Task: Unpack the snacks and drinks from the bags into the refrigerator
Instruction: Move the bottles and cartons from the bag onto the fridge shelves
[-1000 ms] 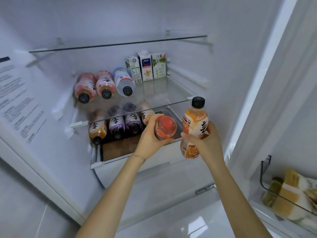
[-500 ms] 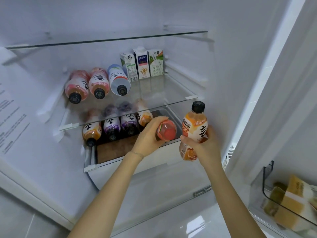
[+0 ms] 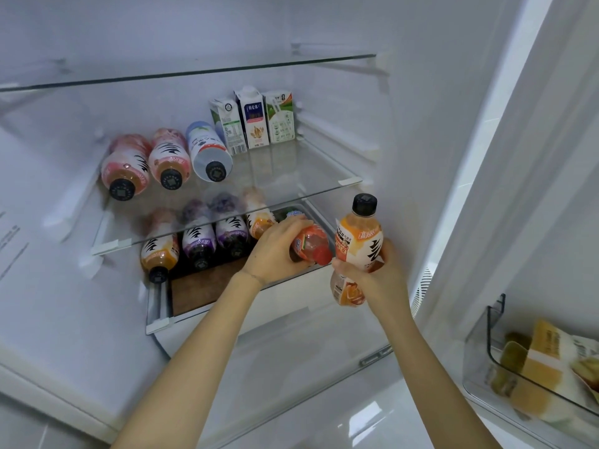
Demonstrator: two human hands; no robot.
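Head view: refrigerator (image 3: 408,124) wide open, both hands in at the lower shelf (image 3: 201,293).
Left hand (image 3: 277,249): fingers wrapped over a red-capped bottle (image 3: 312,246), on its side at the right end of the lower row, cap facing out.
Right hand (image 3: 379,277): clamped round an orange bottle (image 3: 358,238), black cap up, held upright just beside the red-capped one.
Lower row (image 3: 197,244): four bottles on their sides, caps forward.
Glass shelf (image 3: 291,170): three lying bottles (image 3: 168,157) at the left, three cartons (image 3: 256,119) standing at the back.
Door bin (image 3: 479,367): snack packets (image 3: 544,361), far right.
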